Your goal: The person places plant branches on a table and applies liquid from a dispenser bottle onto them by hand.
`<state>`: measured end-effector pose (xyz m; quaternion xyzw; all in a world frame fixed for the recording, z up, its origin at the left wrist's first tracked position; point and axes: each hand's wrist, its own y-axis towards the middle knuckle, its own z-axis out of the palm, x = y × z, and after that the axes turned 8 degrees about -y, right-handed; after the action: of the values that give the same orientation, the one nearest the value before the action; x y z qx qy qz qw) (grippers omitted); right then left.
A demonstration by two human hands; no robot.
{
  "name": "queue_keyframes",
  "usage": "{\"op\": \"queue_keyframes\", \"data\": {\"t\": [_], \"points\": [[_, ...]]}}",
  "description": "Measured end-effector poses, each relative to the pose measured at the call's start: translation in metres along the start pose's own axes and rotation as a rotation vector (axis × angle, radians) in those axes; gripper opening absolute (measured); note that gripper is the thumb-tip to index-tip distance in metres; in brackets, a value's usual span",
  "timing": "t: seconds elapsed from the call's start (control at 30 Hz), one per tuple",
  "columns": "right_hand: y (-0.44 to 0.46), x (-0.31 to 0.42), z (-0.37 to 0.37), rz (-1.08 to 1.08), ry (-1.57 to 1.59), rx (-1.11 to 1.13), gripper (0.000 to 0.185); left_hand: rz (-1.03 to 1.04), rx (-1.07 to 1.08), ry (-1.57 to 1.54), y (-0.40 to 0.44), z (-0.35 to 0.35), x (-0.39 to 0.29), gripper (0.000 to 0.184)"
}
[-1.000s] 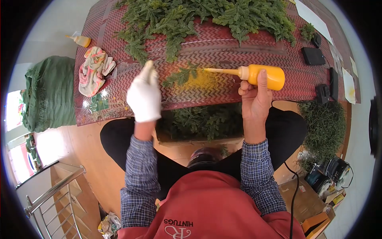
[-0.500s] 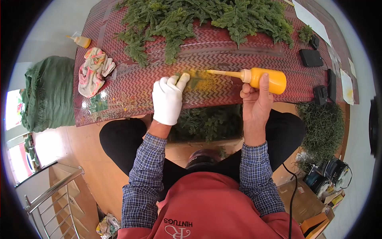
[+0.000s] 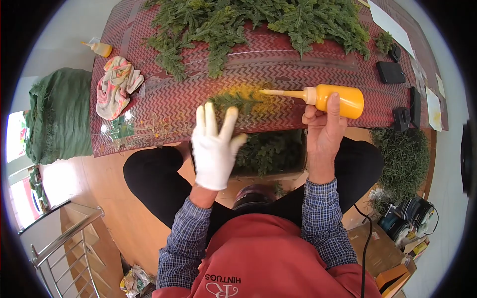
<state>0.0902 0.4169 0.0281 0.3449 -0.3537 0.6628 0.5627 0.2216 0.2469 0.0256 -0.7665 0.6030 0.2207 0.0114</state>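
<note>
A small green artificial fir sprig (image 3: pixel 236 101) lies flat on the red patterned table cover (image 3: pixel 174 102), amid yellow smears. My left hand (image 3: pixel 214 144), in a white glove with yellow-stained fingertips, is just on the near side of the sprig, its fingers spread and holding nothing. My right hand (image 3: pixel 324 126), bare, is wrapped round a squeeze bottle (image 3: pixel 343 101) of yellow-orange liquid. The bottle is tilted nearly level, and its long nozzle points left, with the tip close to the sprig's right end.
A pile of fir branches (image 3: pixel 258 25) covers the table's far side. At left lie a stained cloth (image 3: pixel 117 89) and a second bottle (image 3: pixel 102 49). Black devices (image 3: pixel 390 72) sit at right. Below the table edge, a box (image 3: pixel 271 154) holds more greenery.
My left hand has let go of the fir sprig, drawn back toward my body and spread its fingers. The bottle in my right hand has shifted slightly right.
</note>
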Motion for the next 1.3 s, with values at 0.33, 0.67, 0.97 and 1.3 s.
{"op": "queue_keyframes", "data": {"t": [0.33, 0.67, 0.97, 1.3], "points": [[-0.015, -0.015, 0.024, -0.068, -0.29, 0.025, 0.021, -0.001, 0.129, 0.069, 0.012, 0.038, 0.011, 0.074], [-0.015, -0.044, 0.039, 0.0, -0.256, -0.025, 0.02, -0.015, 0.138, 0.08, 0.011, 0.039, 0.011, 0.072], [-0.014, -0.041, 0.035, 0.008, -0.308, -0.029, 0.021, -0.01, 0.148, 0.078, 0.012, 0.036, 0.01, 0.069], [-0.013, -0.03, 0.022, -0.06, -0.355, -0.03, 0.02, 0.001, 0.16, 0.106, 0.011, 0.038, 0.01, 0.069]]}}
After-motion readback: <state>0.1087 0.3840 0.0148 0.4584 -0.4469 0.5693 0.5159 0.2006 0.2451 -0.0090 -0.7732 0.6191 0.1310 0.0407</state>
